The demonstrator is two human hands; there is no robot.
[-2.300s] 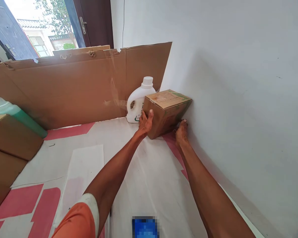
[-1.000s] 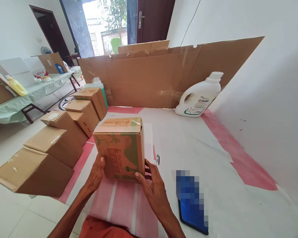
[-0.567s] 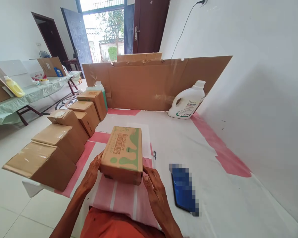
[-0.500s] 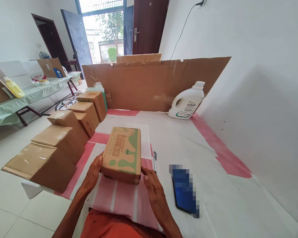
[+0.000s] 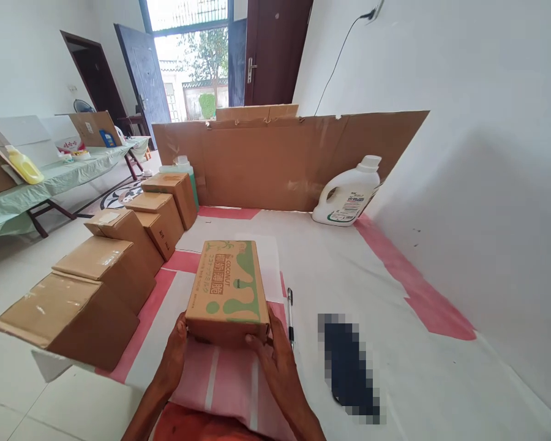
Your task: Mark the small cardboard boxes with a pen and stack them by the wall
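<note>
A brown cardboard box (image 5: 232, 282) with green splashes and "COCONUT" lettering sits in front of me over the cloth-covered table. My left hand (image 5: 174, 349) presses against its near left corner, with its fingers partly hidden beside the box. At the near right corner, my right hand (image 5: 275, 355) grips the box. The right thumb lies on the near face and the fingers run along the right side. Just right of the box lies a pen (image 5: 291, 318), and farther right is a dark, pixelated, phone-like slab (image 5: 351, 367).
Several plain cardboard boxes (image 5: 92, 257) line the table's left edge, with a jug of green liquid (image 5: 193, 184) behind them. A white detergent jug (image 5: 349, 193) stands at the back right before an upright cardboard panel (image 5: 257, 162). A white wall (image 5: 463, 153) borders the right side.
My right hand has shifted along the near right corner, and its thumb now lies on the box's near face. The box has turned slightly. The phone-like slab's blue surface has gone dark.
</note>
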